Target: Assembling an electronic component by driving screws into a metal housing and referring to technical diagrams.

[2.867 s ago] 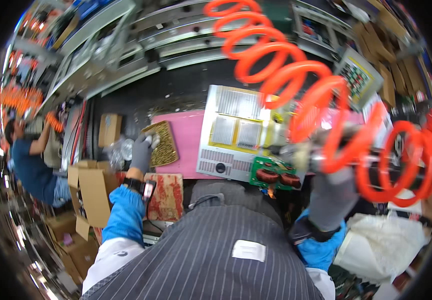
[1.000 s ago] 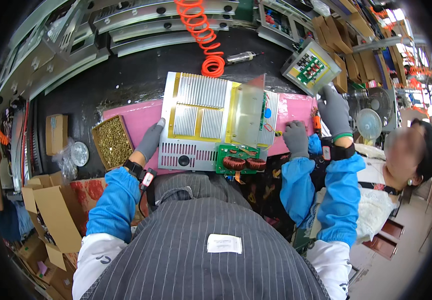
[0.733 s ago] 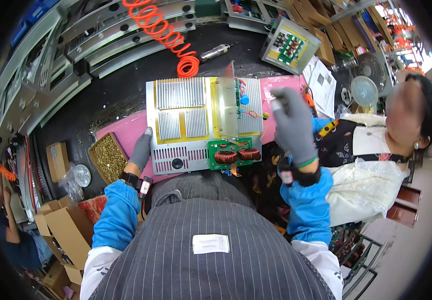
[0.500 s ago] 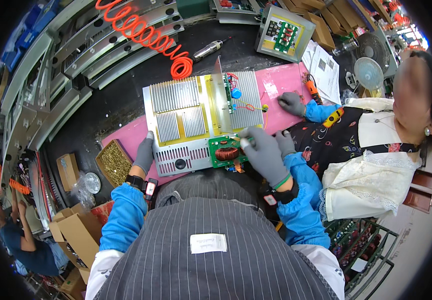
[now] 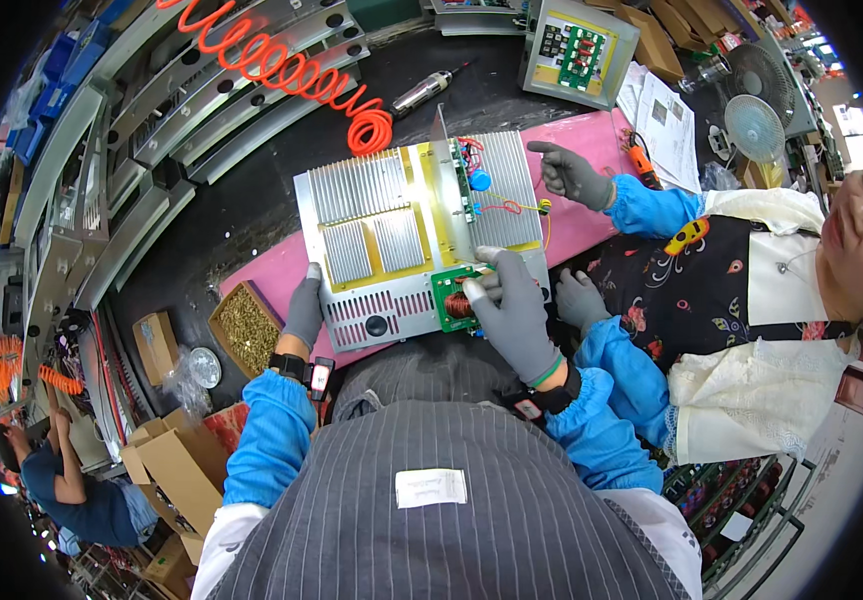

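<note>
A flat metal chassis (image 5: 392, 318) with finned heat sinks lies on the bench in front of me. My left hand (image 5: 305, 312), in a grey glove, grips its left edge near the front corner. My gloved right hand (image 5: 514, 312) holds a green circuit board (image 5: 446, 297) by its right side, over the chassis's front edge. A copper-wound coil (image 5: 460, 304) sits on that board, partly hidden by my fingers. Behind it stands an upright metal plate (image 5: 447, 190) with blue capacitors (image 5: 479, 180) and red and yellow wires beside it.
A co-worker sits at the right, one gloved hand (image 5: 574, 175) near the heat sink. A box of brass-coloured small parts (image 5: 246, 328) stands at left. An electric screwdriver (image 5: 422, 93) and an orange coiled hose (image 5: 368, 128) lie behind the chassis. Pink mat (image 5: 600, 137) covers the bench here.
My right fingers have shifted over the coil, covering more of it. The co-worker's far hand has opened from a curled shape and points toward the heat sink. The whole view has shifted slightly.
</note>
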A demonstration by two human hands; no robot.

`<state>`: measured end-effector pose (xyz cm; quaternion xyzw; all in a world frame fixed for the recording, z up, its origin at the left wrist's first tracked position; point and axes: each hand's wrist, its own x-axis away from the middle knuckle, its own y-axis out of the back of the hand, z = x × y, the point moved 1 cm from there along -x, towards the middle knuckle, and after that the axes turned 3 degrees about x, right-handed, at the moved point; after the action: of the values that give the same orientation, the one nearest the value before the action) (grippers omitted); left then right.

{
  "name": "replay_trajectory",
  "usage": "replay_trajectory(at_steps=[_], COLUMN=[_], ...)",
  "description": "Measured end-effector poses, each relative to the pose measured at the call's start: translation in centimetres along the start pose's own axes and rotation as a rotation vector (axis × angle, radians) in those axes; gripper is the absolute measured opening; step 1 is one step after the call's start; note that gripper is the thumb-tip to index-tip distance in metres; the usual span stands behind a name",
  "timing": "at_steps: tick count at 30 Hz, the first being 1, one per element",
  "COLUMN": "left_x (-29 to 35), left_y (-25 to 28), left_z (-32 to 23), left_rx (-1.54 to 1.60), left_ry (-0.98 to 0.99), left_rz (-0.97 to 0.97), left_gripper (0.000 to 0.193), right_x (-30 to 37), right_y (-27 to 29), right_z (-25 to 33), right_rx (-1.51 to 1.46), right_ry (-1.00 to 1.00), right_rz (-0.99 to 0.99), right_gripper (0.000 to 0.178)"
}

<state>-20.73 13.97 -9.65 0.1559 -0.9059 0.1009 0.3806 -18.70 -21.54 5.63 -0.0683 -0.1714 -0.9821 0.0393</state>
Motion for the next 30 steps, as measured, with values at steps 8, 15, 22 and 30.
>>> replay_trajectory(at_steps=[8,15,22,30], left_x=[-1.3,-0.2,-1.0,-0.9], left_y=[1.4,0.2,0.3,0.2], left_z=[1.4,0.3,0.8,0.8], left_rx=[-0.048,0.098,0.192,0.125], left_ry=[-0.003,0.057,0.049,-0.013], left_rz=[-0.036,0.052,0.066,0.077], left_gripper=[0.066,0.061,0.06,0.061], right_x=[0.6,0.2,0.5,0.2], right_y=[1.2,3.0,1.9,1.7], right_z=[-0.6,-2.2,-6.3,-7.3], right_rx=[0.042,0.087,0.097,0.095], right_ry=[0.014,0.169,0.138,0.187], right_rz=[0.071,0.07,0.017,-0.06], right_gripper=[0.041,0.042,0.028,0.017])
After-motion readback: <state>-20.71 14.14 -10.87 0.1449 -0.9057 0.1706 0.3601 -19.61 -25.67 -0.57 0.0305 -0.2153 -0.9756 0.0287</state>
